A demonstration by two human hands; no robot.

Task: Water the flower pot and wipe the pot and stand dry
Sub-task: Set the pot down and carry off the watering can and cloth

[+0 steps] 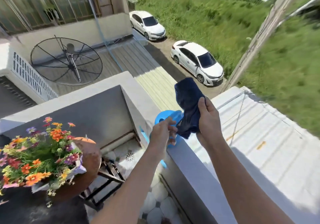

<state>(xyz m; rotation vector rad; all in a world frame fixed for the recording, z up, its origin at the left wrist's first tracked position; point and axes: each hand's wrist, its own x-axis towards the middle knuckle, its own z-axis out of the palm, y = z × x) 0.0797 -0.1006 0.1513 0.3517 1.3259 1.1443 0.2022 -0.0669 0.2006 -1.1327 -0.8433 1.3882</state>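
Note:
A dark blue cloth (187, 102) hangs above the balcony wall. My right hand (208, 120) is shut on its right side. My left hand (161, 132) pinches the cloth's lower left corner. Right behind both hands a light blue watering can (167, 117) rests on the top of the grey balcony wall (188, 161). At the lower left stands a brown flower pot (90, 156) full of orange, red and purple flowers (34, 154). It sits on a dark metal stand (108, 171), well to the left of my hands.
A floor drain (129, 156) lies in the tiled balcony corner behind the stand. Beyond the wall there is a drop to metal roofs, a satellite dish (66, 60) and two white cars (197, 62) on the road. An air-conditioner unit (22, 78) sits at the left.

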